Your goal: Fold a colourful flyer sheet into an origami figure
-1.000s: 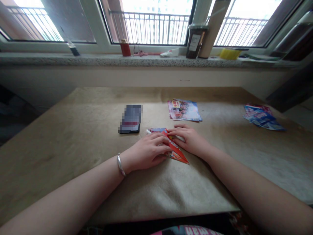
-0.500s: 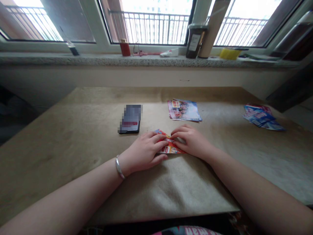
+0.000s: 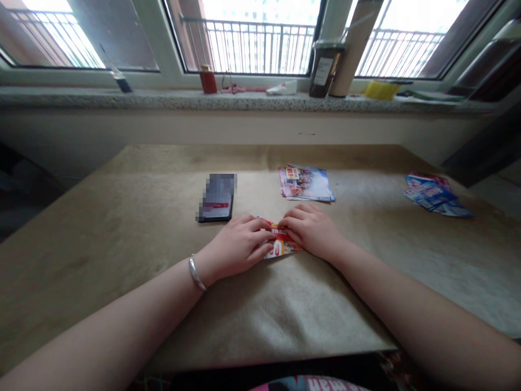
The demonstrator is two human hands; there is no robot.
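Note:
A small folded leaflet (image 3: 280, 247), printed in red, yellow and white, lies on the table between my hands. My left hand (image 3: 246, 241), with a silver bangle at the wrist, holds its left end, fingers curved over the paper and thumb at the near side. Over the right end, my right hand (image 3: 311, 231) has its fingers drawn together and pressed down on the paper; its thumb is mostly hidden. Both hands cover much of the leaflet, so its full folded shape cannot be made out.
A dark phone (image 3: 216, 198), its screen blurred, lies beyond my left hand. Behind my right hand is a stack of printed leaflets (image 3: 309, 183). Several blue and pink folded papers (image 3: 437, 194) lie at the far right. A stone windowsill (image 3: 163, 100) holds a dark jar (image 3: 324, 68).
My hands have shifted slightly left with the leaflet, which now shows a narrower strip between them. The right fingers have closed together over the paper. Phone and paper stacks stay put.

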